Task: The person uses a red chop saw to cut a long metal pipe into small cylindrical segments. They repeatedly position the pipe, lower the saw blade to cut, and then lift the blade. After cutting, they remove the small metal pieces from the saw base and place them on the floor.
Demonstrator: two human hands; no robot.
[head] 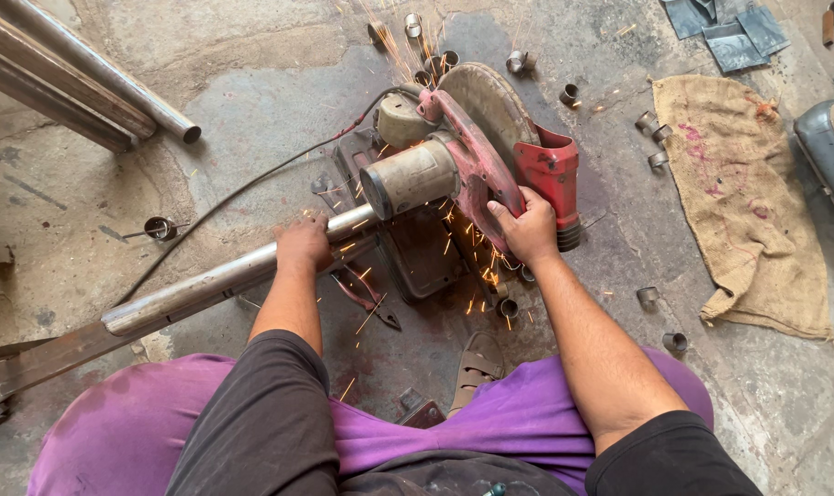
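Note:
A red chop saw [472, 156] with a grey motor and a round blade guard sits on the concrete floor in front of me. My right hand [527, 225] grips its red handle. My left hand [303, 243] presses down on a long steel pipe [196, 289] that runs from the lower left into the saw's vise. Orange sparks [467, 248] fly out below the blade and also behind the saw near the top. Several short cut pipe rings [648, 296] lie scattered around the saw.
Long steel pipes [86, 78] lie at the upper left. A burlap sack [743, 197] is spread on the floor at right. A black power cable [251, 188] curves left from the saw. Pliers [366, 298] lie beside my sandalled foot [476, 367].

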